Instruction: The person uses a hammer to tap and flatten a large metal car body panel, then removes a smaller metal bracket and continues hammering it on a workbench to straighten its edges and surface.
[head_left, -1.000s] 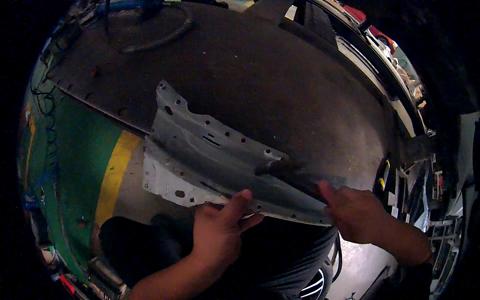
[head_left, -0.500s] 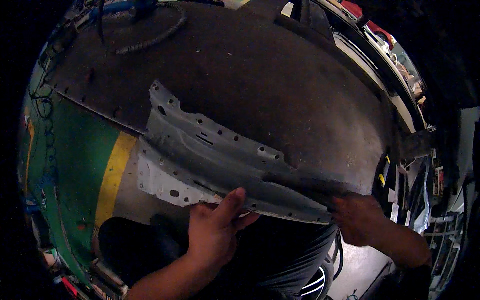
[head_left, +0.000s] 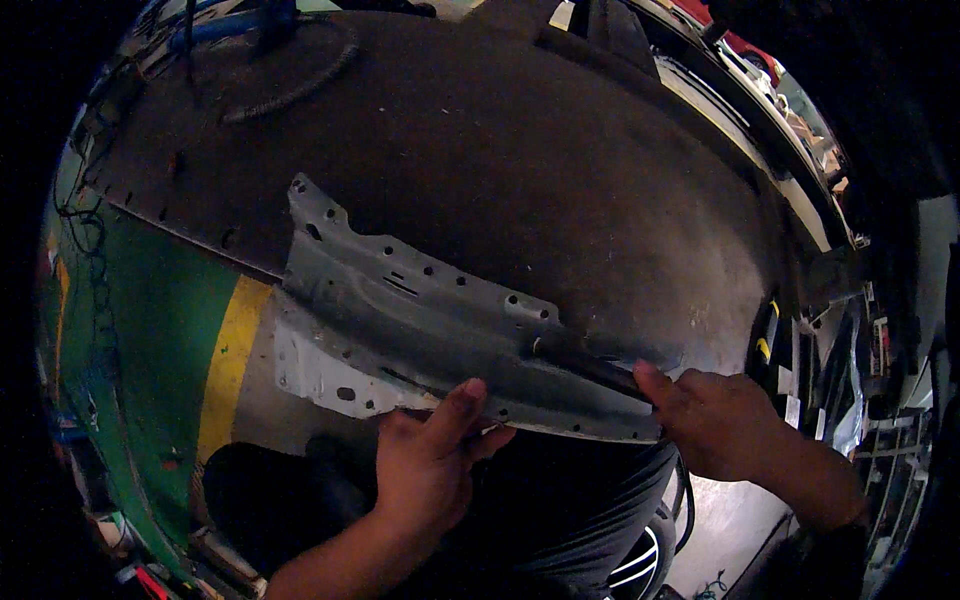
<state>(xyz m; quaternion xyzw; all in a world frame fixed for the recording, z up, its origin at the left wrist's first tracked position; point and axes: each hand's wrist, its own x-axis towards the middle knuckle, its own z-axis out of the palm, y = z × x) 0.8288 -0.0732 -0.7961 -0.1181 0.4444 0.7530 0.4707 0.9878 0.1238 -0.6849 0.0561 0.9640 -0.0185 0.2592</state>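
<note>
A long grey sheet-metal panel [head_left: 440, 330], formed with curved ribs and several punched holes, lies over the dark worktop and juts past its near edge. My left hand [head_left: 432, 445] is closed on the panel's near rim, thumb on top and fingers underneath. My right hand [head_left: 722, 425] is at the panel's right end, wrapped round a slim dark rod-shaped tool [head_left: 590, 368]. The tool points left across the panel, with a small glint at its tip. Shadow hides its exact kind, and my fingers cover its rear end.
The dark worktop [head_left: 450, 150] spreads out ahead, with a ribbed hose [head_left: 300, 92] at its far left. Green floor with a yellow stripe [head_left: 228, 360] shows at the left. A wheel [head_left: 640, 565] is low at the right, near my leg. Racked parts [head_left: 890, 480] stand far right.
My right hand has shifted slightly, its thumb now showing along the dark tool, and the tool's tip now shows a glint. My left hand keeps its hold on the panel.
</note>
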